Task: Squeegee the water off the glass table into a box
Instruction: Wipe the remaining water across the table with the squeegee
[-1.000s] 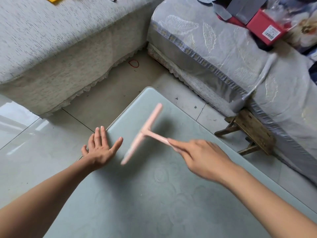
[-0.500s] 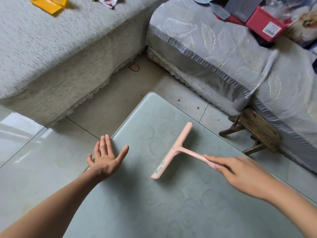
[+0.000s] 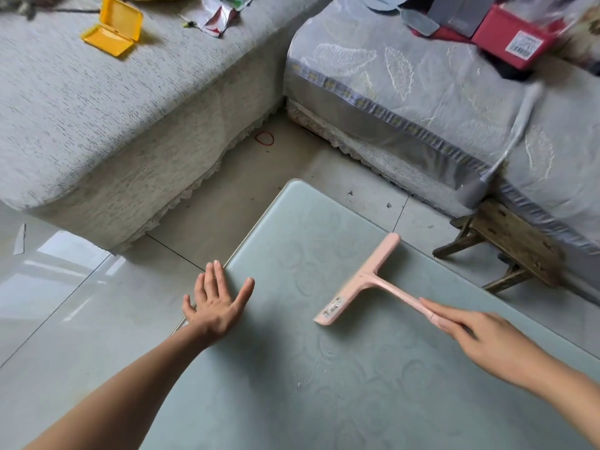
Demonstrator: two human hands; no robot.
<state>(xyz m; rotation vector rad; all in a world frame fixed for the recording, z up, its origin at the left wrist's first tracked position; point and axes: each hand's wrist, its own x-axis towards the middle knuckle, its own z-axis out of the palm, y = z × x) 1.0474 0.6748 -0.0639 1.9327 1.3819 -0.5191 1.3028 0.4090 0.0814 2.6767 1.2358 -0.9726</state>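
Note:
A pink T-shaped squeegee (image 3: 360,280) lies with its blade on the pale green glass table (image 3: 324,384), blade running from near left to far right. My right hand (image 3: 480,339) grips the end of its handle, index finger stretched along it. My left hand (image 3: 216,305) rests flat and spread at the table's left edge, left of the blade and apart from it. No box for the water is in view.
A grey sofa (image 3: 97,125) stands to the far left with an open yellow case (image 3: 113,27) on it. A covered bed (image 3: 422,92) holds a red box (image 3: 513,37). A low wooden stool (image 3: 509,245) stands right of the table. Tiled floor surrounds the table.
The squeegee has swept from near my left hand to the right and toward me across the glass. My left hand stayed at the table's edge. The view tilted, showing more sofa.

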